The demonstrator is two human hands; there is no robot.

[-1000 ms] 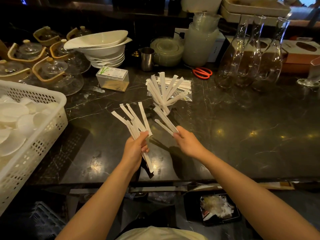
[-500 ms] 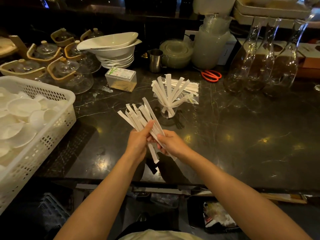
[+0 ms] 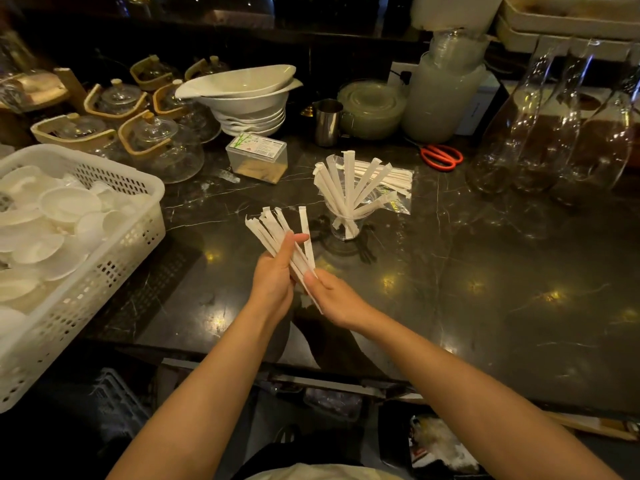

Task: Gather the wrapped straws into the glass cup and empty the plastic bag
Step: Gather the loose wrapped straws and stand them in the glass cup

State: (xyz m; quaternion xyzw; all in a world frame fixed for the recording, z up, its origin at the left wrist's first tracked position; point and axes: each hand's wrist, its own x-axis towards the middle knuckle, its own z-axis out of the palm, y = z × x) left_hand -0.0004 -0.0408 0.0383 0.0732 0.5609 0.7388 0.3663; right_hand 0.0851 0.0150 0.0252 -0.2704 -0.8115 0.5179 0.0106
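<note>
My left hand [image 3: 273,275] grips a fanned bunch of white paper-wrapped straws [image 3: 277,225] above the dark marble counter. My right hand [image 3: 337,296] pinches the lower ends of the same bunch from the right. Just beyond stands a small clear glass cup [image 3: 346,225] with several wrapped straws [image 3: 348,181] leaning outward in it. Behind the cup lies a clear plastic bag [image 3: 398,178], flat on the counter, with more wrapped straws inside.
A white plastic basket [image 3: 114,244] of small white dishes stands at the left. Glass teapots [image 3: 162,147], stacked white bowls [image 3: 249,98], a toothpick box [image 3: 258,157], a steel jug [image 3: 327,123], red scissors [image 3: 441,155] and glass carafes [image 3: 554,126] line the back.
My right hand brought its few straws over to the left hand's bunch. Both hands now hold one gathered bunch, and its fan has narrowed.
</note>
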